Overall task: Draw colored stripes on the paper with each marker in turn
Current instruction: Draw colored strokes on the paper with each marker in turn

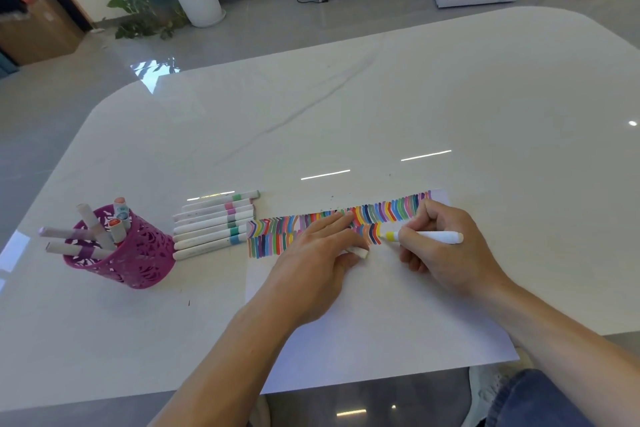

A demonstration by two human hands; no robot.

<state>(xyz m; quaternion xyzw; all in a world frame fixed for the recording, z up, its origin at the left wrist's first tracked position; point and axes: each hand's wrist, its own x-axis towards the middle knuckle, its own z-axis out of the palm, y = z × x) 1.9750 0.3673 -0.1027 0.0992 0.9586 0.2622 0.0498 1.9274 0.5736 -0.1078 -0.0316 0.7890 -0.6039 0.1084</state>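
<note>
A white sheet of paper (381,315) lies on the table, its far part covered with rows of many-coloured stripes (391,213). My right hand (446,250) grips a white marker with a yellow band (429,237), its tip touching the paper at the right end of the lower row. My left hand (318,253) lies flat on the paper with straight fingers over the stripes, and its thumb holds a white cap (358,252) against the hand.
Several capped white markers (214,225) lie side by side left of the paper. A magenta cut-out pen cup (138,253) with more markers stands further left. The white table's near edge (104,406) runs just under my forearms.
</note>
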